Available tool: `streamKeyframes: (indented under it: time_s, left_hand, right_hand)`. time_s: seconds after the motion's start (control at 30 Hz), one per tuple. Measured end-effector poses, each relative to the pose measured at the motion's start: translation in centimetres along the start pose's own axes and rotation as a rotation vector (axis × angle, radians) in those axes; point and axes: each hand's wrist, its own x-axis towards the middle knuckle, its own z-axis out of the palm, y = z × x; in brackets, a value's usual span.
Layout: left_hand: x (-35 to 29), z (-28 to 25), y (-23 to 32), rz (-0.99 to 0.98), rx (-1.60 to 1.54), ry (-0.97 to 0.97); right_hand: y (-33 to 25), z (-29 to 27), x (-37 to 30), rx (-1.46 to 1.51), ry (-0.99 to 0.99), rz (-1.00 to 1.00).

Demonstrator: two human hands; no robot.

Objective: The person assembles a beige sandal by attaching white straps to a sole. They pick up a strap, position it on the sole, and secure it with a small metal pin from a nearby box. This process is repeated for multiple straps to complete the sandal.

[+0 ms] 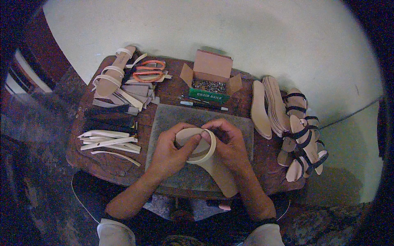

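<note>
Above a grey mat (168, 121), both hands hold a beige sandal sole (223, 180), its narrow end pointing toward me and to the right. A cream strap (211, 152) loops across the wide end of the sole. My left hand (176, 145) is closed on the sole's left edge, its thumb pressing on the upper side near the strap. Gripping the strap and the sole's right edge is my right hand (230, 141), with its fingers bent over the far side. Where the strap's ends meet the sole is hidden by the fingers.
Behind the mat stand an opened box of small nails (209, 87) and a pen (203, 105). To the left lie orange-handled scissors (150, 71), a white-strapped sandal (111, 82), black strips (108, 119) and cream strips (108, 140). Stacked soles (274, 106) and black-strapped sandals (303, 135) occupy the right.
</note>
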Motion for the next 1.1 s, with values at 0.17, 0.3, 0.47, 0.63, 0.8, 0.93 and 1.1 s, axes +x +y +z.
streamKeyframes:
  time_s: [0.17,0.3,0.47,0.63,0.8,0.93,1.1]
  left_hand:
    - [-0.05,0.00,-0.29,0.021,0.012,-0.003]
    - [-0.17,-0.01,0.00,0.059,0.068,0.012]
    - [-0.23,0.03,-0.09,0.098,0.111,0.020]
    - [-0.27,0.11,0.32,0.083,0.106,0.024]
    - [0.05,-0.10,-0.08,-0.059,-0.102,-0.021]
    - [0.19,-0.24,0.17,-0.120,-0.128,-0.028]
    - [0.28,-0.24,0.21,-0.127,-0.144,-0.051]
  right_hand:
    - [0.00,0.14,-0.05,-0.033,0.004,-0.063]
    - [-0.03,0.27,0.00,-0.046,0.008,-0.095]
    - [-0.15,0.48,-0.21,-0.094,0.042,-0.094]
    - [-0.11,0.44,-0.16,-0.064,0.043,-0.078]
    - [-0.82,0.28,-0.08,0.019,0.027,0.003]
    - [-0.60,-0.10,-0.02,-0.046,0.010,0.033]
    - [-0.18,-0.35,-0.11,-0.020,0.021,0.012]
